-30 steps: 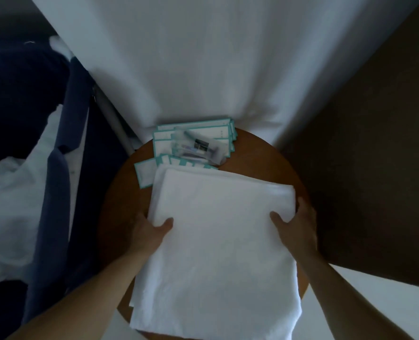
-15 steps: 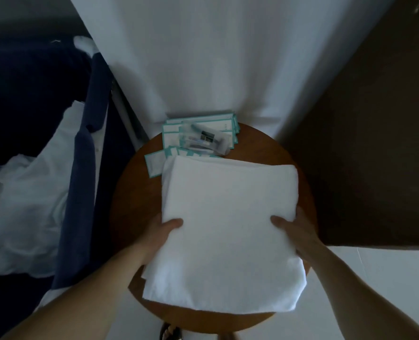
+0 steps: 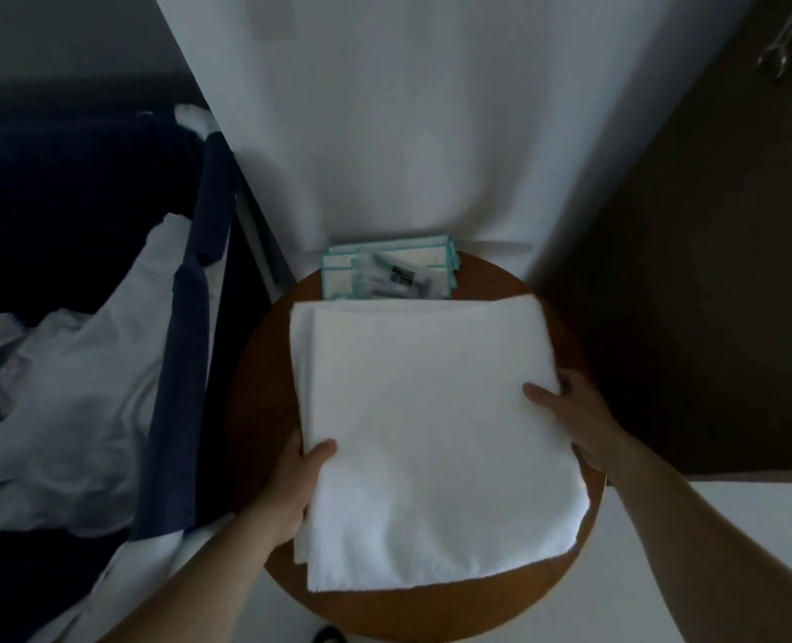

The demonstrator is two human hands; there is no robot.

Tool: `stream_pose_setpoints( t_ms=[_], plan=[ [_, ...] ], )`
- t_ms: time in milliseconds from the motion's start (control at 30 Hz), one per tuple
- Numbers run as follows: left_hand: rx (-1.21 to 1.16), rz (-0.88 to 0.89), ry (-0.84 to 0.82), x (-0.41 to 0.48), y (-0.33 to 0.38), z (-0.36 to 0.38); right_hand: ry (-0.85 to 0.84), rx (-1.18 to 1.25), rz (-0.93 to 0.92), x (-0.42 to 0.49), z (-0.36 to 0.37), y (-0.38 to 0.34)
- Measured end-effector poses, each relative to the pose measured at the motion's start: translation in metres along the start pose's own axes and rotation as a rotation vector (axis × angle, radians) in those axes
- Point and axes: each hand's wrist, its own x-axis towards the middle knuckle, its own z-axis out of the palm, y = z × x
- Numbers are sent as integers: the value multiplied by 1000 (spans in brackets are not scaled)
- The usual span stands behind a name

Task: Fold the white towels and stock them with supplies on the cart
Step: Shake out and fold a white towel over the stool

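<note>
A thick white terry towel (image 3: 431, 424), folded into a soft layered rectangle, lies flat on a round brown wooden tabletop (image 3: 254, 387). The left hand (image 3: 292, 484) grips the towel's left edge and the right hand (image 3: 575, 424) its right edge, thumbs on top, fingers tucked beneath. Teal-bordered white paper packets (image 3: 338, 276) lie just beyond it, against a smooth white drape (image 3: 408, 132); crumpled white linen (image 3: 59, 410) fills a dark blue fabric bag (image 3: 171, 410) at left
</note>
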Motion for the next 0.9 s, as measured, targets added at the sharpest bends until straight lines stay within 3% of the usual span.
stream_pose_setpoints(
  t_ms=[133,267,367,567,733,900],
  plan=[
    [148,-62,144,12,-22,4,3,-66,140,7,5,35],
    [329,-60,268,2,-36,9,60,-279,214,-6,5,61],
    [379,-101,222,-1,-48,4,6,-340,235,-15,5,65],
    [518,65,242,-6,-46,-5,-46,-445,98,-21,-6,33],
    [644,-9,230,-7,-71,1,58,-846,108,-23,5,38],
    [969,11,407,-10,-75,21,172,-871,-6,-30,17,79]
  ],
)
